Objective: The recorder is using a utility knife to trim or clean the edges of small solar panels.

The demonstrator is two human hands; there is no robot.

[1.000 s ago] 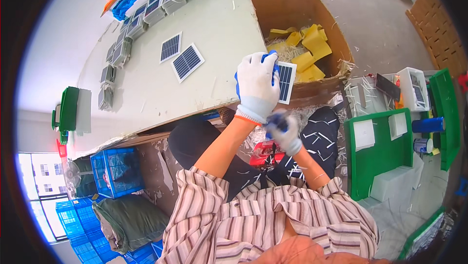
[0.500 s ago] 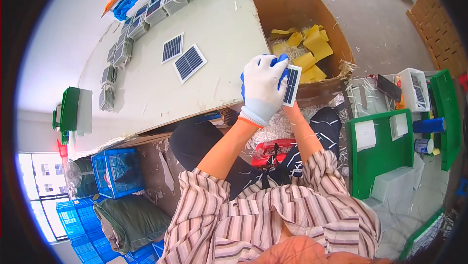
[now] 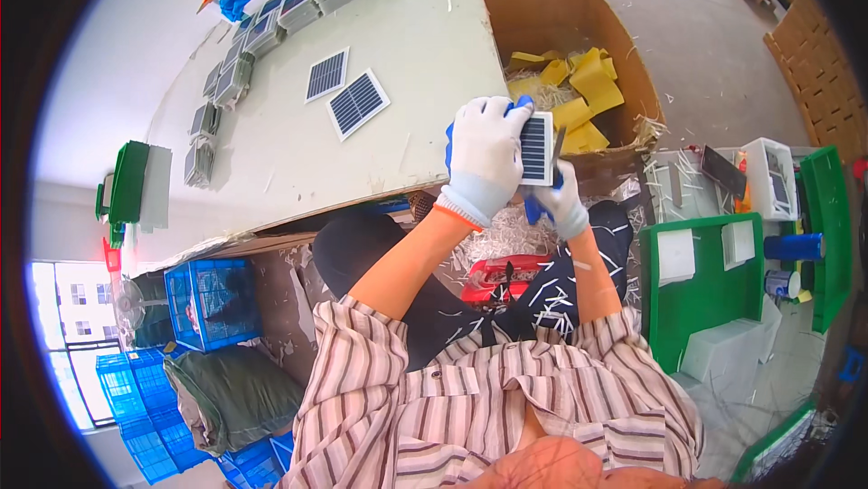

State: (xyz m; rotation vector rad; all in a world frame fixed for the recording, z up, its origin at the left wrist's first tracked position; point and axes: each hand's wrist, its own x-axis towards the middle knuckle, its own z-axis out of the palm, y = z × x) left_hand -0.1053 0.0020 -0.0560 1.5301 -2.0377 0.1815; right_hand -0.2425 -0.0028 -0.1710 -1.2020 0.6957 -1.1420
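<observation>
Striped shirt (image 3: 362,390), white gloves (image 3: 482,150) (blue underneath), dark trousers (image 3: 418,313)

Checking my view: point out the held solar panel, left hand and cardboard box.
Held solar panel (image 3: 537,149), head view: dark face.
Left hand (image 3: 484,150), head view: gloved back.
Cardboard box (image 3: 550,21), head view: far inner wall.

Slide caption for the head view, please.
Gloved left hand grips a small solar panel while the gloved right hand holds a thin dark tool beside its edge.

No lettering, number or sign can be read anywhere. Any print on the small blue-and-white can (image 3: 783,285), just past three o'clock, and on the blue cylinder (image 3: 794,247) at about three is too small to make out.
</observation>
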